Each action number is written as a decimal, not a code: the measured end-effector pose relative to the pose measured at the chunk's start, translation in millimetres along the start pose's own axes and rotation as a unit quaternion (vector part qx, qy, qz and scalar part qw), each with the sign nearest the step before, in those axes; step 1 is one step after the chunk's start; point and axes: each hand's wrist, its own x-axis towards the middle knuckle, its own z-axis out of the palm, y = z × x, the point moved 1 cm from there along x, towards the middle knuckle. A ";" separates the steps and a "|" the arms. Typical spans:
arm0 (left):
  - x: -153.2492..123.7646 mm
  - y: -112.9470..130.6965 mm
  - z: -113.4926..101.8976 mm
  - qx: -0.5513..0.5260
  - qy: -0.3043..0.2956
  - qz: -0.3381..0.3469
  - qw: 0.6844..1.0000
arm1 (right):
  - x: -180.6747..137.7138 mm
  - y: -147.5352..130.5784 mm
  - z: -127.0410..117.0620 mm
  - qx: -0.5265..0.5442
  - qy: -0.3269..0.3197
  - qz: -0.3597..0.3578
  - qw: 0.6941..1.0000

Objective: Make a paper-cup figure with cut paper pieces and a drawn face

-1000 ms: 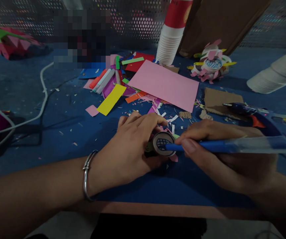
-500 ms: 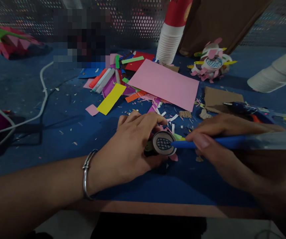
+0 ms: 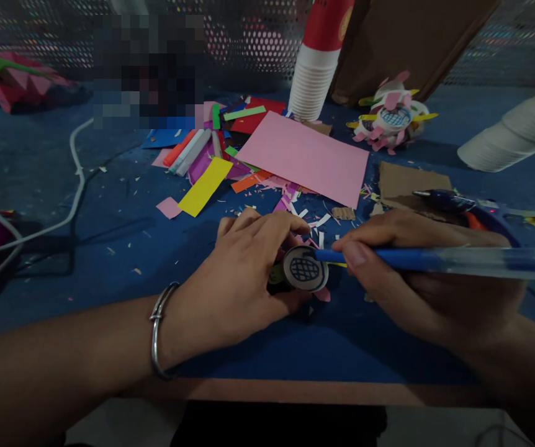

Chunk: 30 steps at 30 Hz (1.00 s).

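Note:
My left hand (image 3: 244, 273) is wrapped round a small paper cup (image 3: 305, 269) lying on its side, its round base turned toward me. On that base is a dark blue oval filled with a grid of crossing lines. Bits of pink and green paper stick out round the cup; most of its body is hidden by my fingers. Pinched in my right hand (image 3: 416, 279) is a blue pen (image 3: 388, 257) with a clear blue barrel. Its tip touches the base near the upper edge of the drawn oval.
Behind my hands lie a pink paper sheet (image 3: 305, 158), a yellow strip (image 3: 206, 186), markers (image 3: 188, 152) and scraps. Farther back stand a cup stack (image 3: 311, 84) and a decorated cup figure (image 3: 394, 117). To the right are cardboard (image 3: 402, 183), a glue gun (image 3: 454, 202) and tilted cups (image 3: 509, 139).
The pen tip has moved from the oval's right side up and left to its top edge. More drawn line shows there. My left hand keeps its hold on the cup.

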 end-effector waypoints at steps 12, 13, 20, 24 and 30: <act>-1.5 -2.9 1.3 -0.002 0.000 0.006 1.000 | -5.4 -1.9 -0.4 0.019 0.036 0.028 0.999; -1.2 -3.1 1.8 -0.001 0.002 0.008 1.000 | -5.5 -2.4 -1.1 0.020 0.032 0.029 0.999; -0.7 -2.0 2.5 0.004 0.002 0.008 1.000 | -2.8 -0.9 -3.5 -0.017 0.007 0.025 1.000; -1.3 -1.5 1.3 -0.002 0.000 0.005 1.000 | -6.1 0.6 -5.0 -0.042 0.014 0.029 0.999; -1.1 -2.3 0.0 -0.007 -0.007 0.007 1.000 | -6.8 -2.4 -0.6 0.023 0.041 0.021 0.999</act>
